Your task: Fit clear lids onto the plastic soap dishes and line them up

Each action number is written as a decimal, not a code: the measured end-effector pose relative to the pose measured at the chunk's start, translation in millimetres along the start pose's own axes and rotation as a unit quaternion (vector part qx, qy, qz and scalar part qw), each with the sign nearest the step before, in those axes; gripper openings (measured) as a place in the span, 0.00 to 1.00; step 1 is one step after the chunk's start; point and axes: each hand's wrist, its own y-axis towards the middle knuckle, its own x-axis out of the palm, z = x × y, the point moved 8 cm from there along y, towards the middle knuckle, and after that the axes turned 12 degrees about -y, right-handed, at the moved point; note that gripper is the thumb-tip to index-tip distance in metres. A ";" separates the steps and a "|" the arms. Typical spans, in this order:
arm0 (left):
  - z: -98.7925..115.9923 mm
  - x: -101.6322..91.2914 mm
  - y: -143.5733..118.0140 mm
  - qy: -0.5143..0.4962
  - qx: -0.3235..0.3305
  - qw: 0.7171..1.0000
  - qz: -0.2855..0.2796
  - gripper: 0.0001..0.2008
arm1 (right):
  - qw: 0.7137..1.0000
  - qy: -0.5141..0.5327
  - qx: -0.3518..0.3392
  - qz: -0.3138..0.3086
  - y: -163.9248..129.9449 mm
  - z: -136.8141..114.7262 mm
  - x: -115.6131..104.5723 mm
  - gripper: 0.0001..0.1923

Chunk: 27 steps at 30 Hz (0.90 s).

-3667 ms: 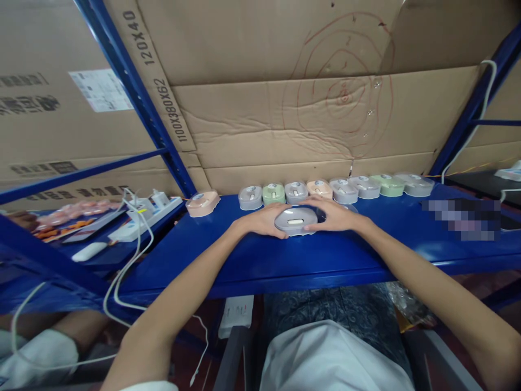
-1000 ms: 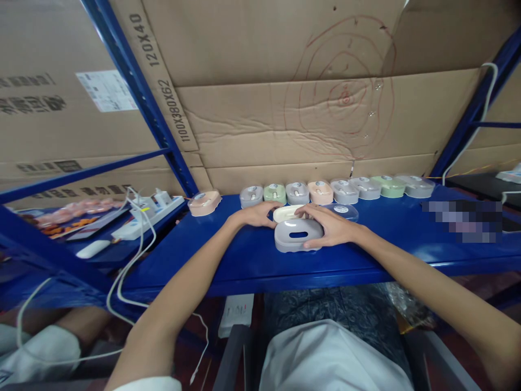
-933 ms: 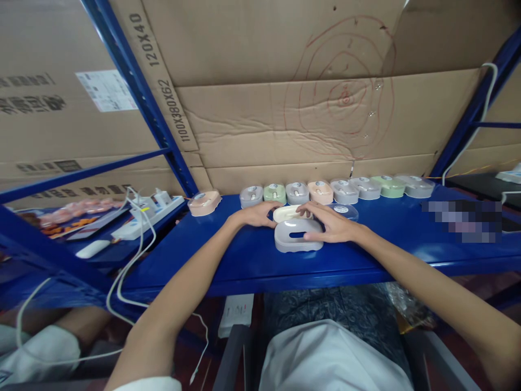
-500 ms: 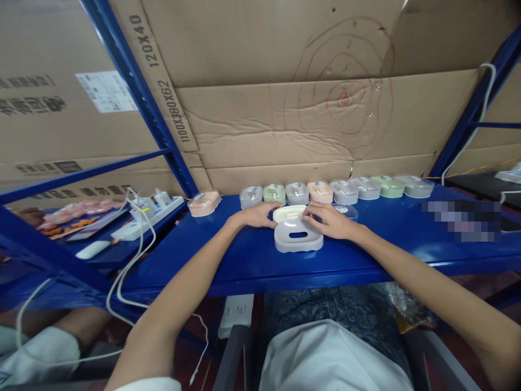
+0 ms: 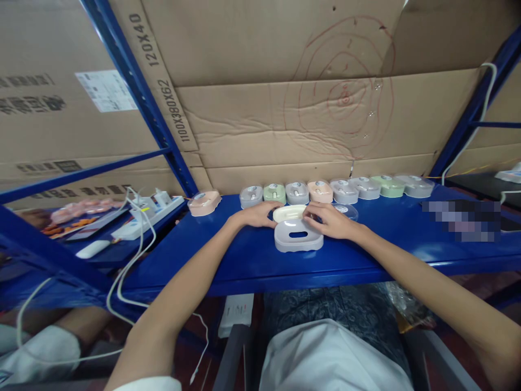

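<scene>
Far left, on the lower blue shelf [image 5: 49, 255]: a white power strip [image 5: 142, 217] w/ plugs and white cables [image 5: 130, 266] trailing down off the edge, plus some orange-pink packets [image 5: 73, 213] and a white oblong piece [image 5: 91, 249]. Below that, bottom-left corner, another person's arm in a white sleeve [image 5: 44, 347].

On the main blue shelf [image 5: 252, 260], a peach case [image 5: 203, 202] sits alone at the left end. Next, along the cardboard backing [image 5: 285, 125], a row of small lidded cases [image 5: 334, 189] in grey, green, grey, peach, grey, grey, green, grey, side by side.

Centre, in front of that row: left hand [image 5: 255, 215] w/ fingers curled round the left end of a cream tray insert [image 5: 290, 213]; right hand [image 5: 331, 221] pinches its right end. Both hands grip the insert, which sits just behind the grey case base [image 5: 298, 237], touching or overlapping its far rim; can't tell which. Base rests flat on the shelf, oval slot in its top facing up, neither hand on it. Behind the right hand, a clear lid [image 5: 345, 210] lies flat on the shelf.

Far right: a blurred-out patch, a white cable [image 5: 480, 114] running down the blue upright [image 5: 476, 103].
</scene>
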 end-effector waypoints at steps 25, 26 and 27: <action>-12.2 -1.8 -0.3 0.018 -0.011 1.000 0.015 0.37 | 0.997 0.006 -0.039 -0.068 -6.3 -19.3 6.8 0.44; -11.9 -1.8 -0.6 0.018 -0.010 1.000 0.016 0.37 | 0.997 0.003 -0.036 -0.070 -6.6 -18.7 7.3 0.45; -11.5 -1.7 -0.7 0.018 -0.010 1.000 0.017 0.37 | 0.997 0.001 -0.033 -0.070 -6.8 -18.4 7.7 0.45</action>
